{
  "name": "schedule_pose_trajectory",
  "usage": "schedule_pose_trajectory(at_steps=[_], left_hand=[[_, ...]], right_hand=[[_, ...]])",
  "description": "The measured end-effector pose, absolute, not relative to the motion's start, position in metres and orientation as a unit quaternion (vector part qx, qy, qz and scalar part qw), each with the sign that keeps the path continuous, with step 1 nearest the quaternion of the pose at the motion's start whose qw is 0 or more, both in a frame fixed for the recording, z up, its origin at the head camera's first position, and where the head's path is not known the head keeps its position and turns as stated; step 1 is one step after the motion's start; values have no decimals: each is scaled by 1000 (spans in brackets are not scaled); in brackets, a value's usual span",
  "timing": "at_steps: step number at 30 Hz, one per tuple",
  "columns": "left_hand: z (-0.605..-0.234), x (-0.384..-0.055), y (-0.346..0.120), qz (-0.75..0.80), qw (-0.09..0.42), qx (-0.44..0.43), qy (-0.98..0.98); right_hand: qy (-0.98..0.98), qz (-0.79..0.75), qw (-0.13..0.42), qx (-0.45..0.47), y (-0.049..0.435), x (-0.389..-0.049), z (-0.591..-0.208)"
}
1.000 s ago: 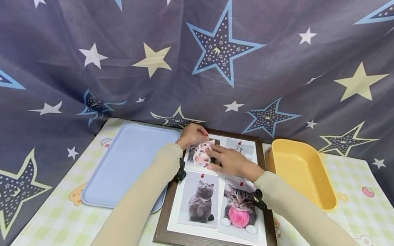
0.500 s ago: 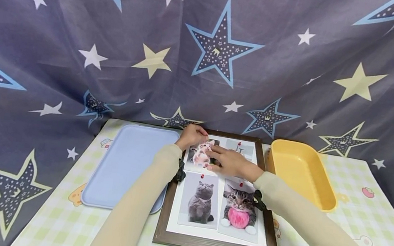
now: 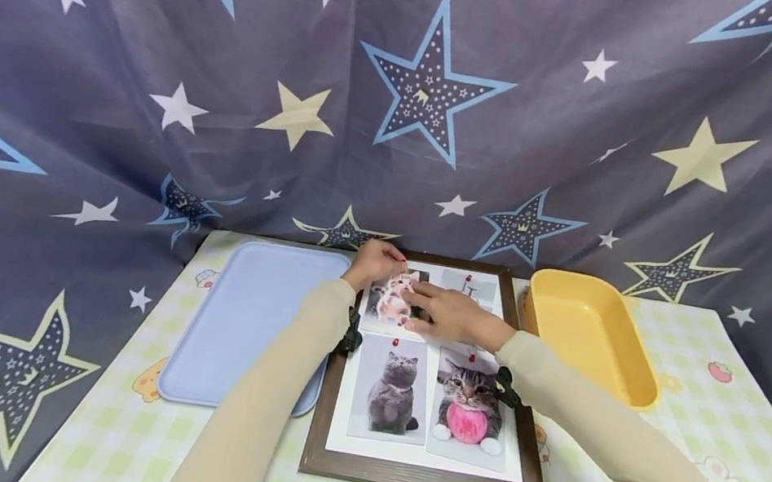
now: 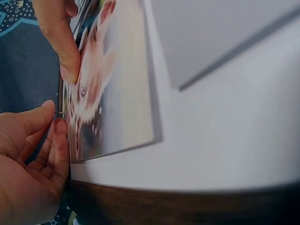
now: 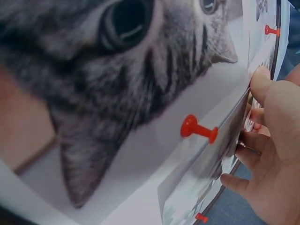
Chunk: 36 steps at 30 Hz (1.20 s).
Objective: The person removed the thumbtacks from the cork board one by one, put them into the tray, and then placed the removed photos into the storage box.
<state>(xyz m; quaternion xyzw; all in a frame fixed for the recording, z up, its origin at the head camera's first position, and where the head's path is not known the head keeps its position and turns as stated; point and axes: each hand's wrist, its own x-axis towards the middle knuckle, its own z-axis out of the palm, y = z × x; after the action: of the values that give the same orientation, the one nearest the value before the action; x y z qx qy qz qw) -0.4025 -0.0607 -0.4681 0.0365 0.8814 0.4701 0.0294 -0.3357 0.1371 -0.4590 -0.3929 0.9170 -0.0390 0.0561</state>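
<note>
At the top of the upper-left cat photo [image 3: 392, 301], my left hand [image 3: 374, 262] pinches a pushpin [image 4: 59, 113] between thumb and finger. Only its thin metal shaft shows clearly in the left wrist view, by the photo's edge; the fingertips cover its head. My right hand [image 3: 453, 315] lies over the same photo, its spread fingers pressing the print against the white board [image 3: 425, 459] in a brown frame [image 3: 422, 479]. Below are a grey cat photo [image 3: 392, 394] and a tabby cat photo [image 3: 470, 413], each with a red pushpin [image 5: 199, 129] at its top.
Left of the frame lies a light blue tray [image 3: 246, 337]. A yellow bin [image 3: 595, 336] stands on the right. Partly behind my right hand is another pinned photo [image 3: 469, 284]. A checked cloth [image 3: 128, 444] covers the table, and a star-patterned curtain [image 3: 393, 193] hangs behind.
Both hands stay at the upper-left photo with hardly any movement. The whole head view has shifted very slightly.
</note>
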Motion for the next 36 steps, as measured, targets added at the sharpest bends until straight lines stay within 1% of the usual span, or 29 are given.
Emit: schedule_pose_trajectory(at_steps=[6,8,12,18,28,36], left_hand=[[-468,-406,-61,463,36,30,885],[-472,-405,-62,458,39,27,887],[-474,-405,-62,457,30,28,888],[-470,-403,-63,469,44,30,882],[-468,-405,-63,486,46,31,872],[-467,-404,-65,486,33,40,872]], right_hand=[[914,-39,55,-401,137,-335,-455],[912,-42,53,-404,136,-334,-459],[914,-50,47,-399,136,-334,-463],[915,-51,50,-397,136,-334,-463],[916,-42,42,-398,139,-336,-460],[919,-32,47,-391,136,-333,-459]])
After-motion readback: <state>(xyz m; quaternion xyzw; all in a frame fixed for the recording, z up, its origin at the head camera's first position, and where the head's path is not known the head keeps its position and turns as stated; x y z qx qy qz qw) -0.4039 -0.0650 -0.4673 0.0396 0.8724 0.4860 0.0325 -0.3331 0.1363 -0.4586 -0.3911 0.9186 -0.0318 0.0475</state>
